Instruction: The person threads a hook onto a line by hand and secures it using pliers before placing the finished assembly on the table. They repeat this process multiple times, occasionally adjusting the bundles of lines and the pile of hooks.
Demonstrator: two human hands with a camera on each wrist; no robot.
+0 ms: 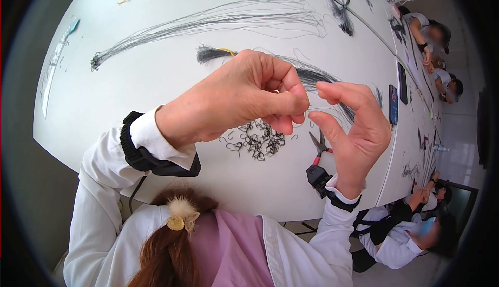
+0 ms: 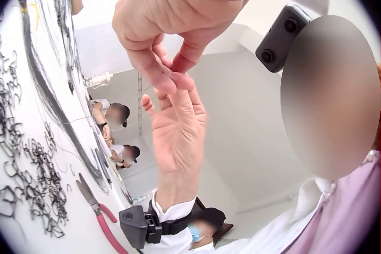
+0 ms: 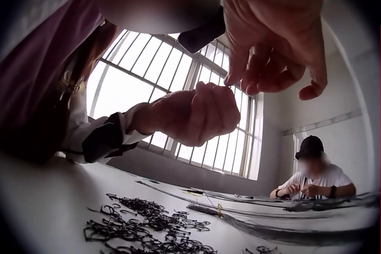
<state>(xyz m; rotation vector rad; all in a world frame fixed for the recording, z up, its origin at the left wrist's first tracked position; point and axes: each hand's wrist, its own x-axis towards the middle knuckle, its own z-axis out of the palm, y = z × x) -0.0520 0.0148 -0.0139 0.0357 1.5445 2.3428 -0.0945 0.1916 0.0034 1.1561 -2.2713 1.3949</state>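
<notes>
My left hand [image 1: 236,97] is raised over the table, thumb and forefinger pinched together. Only a tiny dark tip [image 3: 227,80] shows at the pinch; fingers hide the rest, and I cannot tell what it is. Facing it, my right hand [image 1: 358,126] has its thumb and fingers spread apart, fingertips close to the left hand's pinch. In the left wrist view the right palm [image 2: 178,141] appears just beyond the left fingers. Below both hands lies a pile of dark fish hooks [image 1: 260,140]. Red-handled pliers [image 1: 318,157] lie beside it, under the right hand.
A bundle of dark fishing line [image 1: 317,76] with a yellow tie lies behind the hands. Farther back a longer, looser bundle [image 1: 208,22] stretches across the white table [image 1: 119,95]. Phones [image 1: 393,104] lie at the right. Several people sit at adjoining tables.
</notes>
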